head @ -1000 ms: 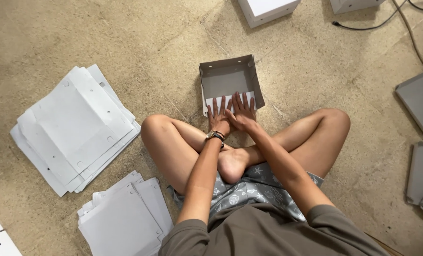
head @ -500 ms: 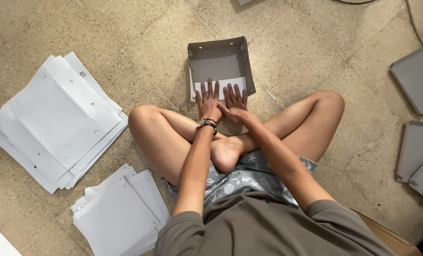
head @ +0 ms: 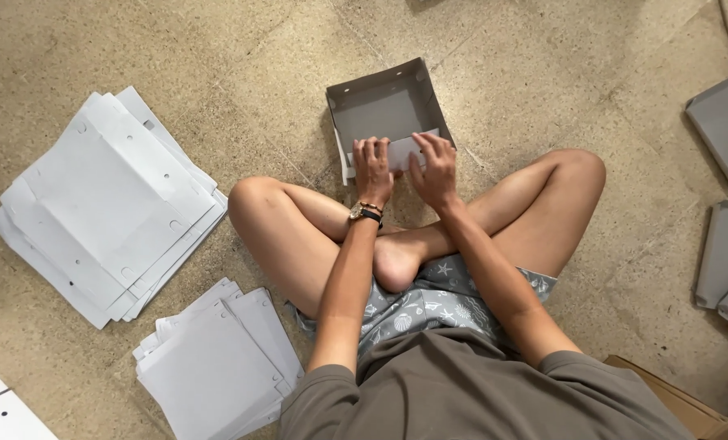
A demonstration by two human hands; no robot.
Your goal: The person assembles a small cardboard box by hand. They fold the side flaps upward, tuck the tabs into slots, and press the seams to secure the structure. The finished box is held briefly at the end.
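Pressing on the white front flap of a grey cardboard box (head: 384, 106) at upper centre of the frame, the left hand (head: 372, 167) and right hand (head: 434, 169) lie flat, fingers spread, grip released. Flat white box blanks (head: 107, 204) are stacked at left on the floor (head: 217, 49).
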